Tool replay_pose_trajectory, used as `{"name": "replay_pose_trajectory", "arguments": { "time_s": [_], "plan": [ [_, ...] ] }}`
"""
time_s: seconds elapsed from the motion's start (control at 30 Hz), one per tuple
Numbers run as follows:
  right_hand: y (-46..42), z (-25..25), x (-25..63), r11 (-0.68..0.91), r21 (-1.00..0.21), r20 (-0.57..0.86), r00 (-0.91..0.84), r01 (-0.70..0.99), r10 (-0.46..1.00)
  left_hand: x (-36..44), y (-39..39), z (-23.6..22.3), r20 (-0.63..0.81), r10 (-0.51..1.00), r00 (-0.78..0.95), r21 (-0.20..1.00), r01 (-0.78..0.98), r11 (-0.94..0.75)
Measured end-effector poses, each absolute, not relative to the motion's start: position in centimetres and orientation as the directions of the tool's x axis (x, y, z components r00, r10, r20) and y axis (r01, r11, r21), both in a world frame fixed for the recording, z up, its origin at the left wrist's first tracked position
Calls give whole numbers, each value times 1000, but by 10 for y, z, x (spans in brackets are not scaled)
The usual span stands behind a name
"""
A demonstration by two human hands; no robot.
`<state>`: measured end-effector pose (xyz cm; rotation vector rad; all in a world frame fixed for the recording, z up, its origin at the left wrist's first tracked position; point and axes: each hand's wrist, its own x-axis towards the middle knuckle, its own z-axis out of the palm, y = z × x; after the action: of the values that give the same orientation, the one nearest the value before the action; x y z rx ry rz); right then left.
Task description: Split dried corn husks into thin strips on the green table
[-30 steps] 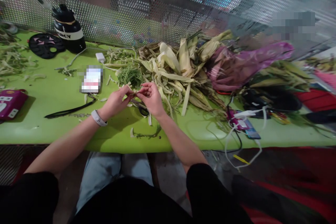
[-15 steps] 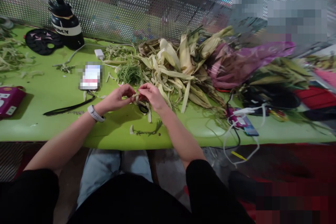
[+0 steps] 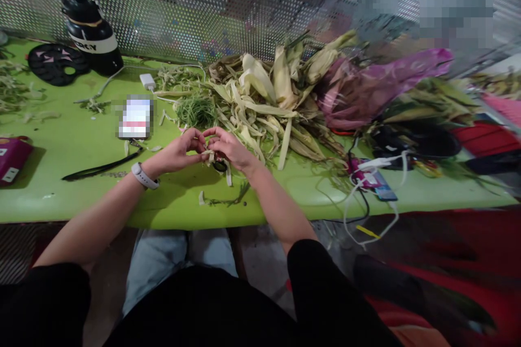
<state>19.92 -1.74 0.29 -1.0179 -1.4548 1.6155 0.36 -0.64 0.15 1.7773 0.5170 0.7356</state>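
Observation:
My left hand [image 3: 183, 150] and my right hand [image 3: 230, 149] meet above the front part of the green table [image 3: 163, 206]. Between their closed fingertips is a small, pale strip of corn husk [image 3: 210, 156], mostly covered by the fingers. Just under the hands lies a small black ring-shaped thing [image 3: 220, 166], partly hidden, with a pale husk strip [image 3: 229, 176] beside it. Behind the hands sits a bundle of thin green strands [image 3: 196, 112]. A big heap of dried corn husks [image 3: 266, 95] spreads to the right of that bundle.
A phone [image 3: 136, 117] with a black strap [image 3: 101, 165] lies left of my hands. Further left are a black bottle [image 3: 95, 43], a black mask [image 3: 57, 64] and a purple box [image 3: 14, 160]. On the right are a pink plastic bag [image 3: 358, 92] and a phone with white cables [image 3: 385, 187].
My right hand's fingers have shifted slightly and now curl over more beside the left fingertips. The whole view has moved a little, so the table things appear further left.

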Motion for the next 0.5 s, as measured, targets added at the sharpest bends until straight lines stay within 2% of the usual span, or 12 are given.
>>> {"name": "replay_pose_trajectory", "arguments": {
  "time_s": [0.1, 0.3, 0.5],
  "plan": [
    [-15, 0, 201, -51, -999, -46, -421, 1, 906, 4, -8, 6, 201, 660, 724, 960, -10, -281],
    [-15, -1, 202, 53, -998, 60, -356, -28, 932, 1, -7, 9, 87, 641, 763, 995, -41, -87],
    [-15, -5, 198, 136, -990, 142, -318, -42, 937, 1, -8, 11, 20, 602, 798, 999, -43, 24]
  ]
}}
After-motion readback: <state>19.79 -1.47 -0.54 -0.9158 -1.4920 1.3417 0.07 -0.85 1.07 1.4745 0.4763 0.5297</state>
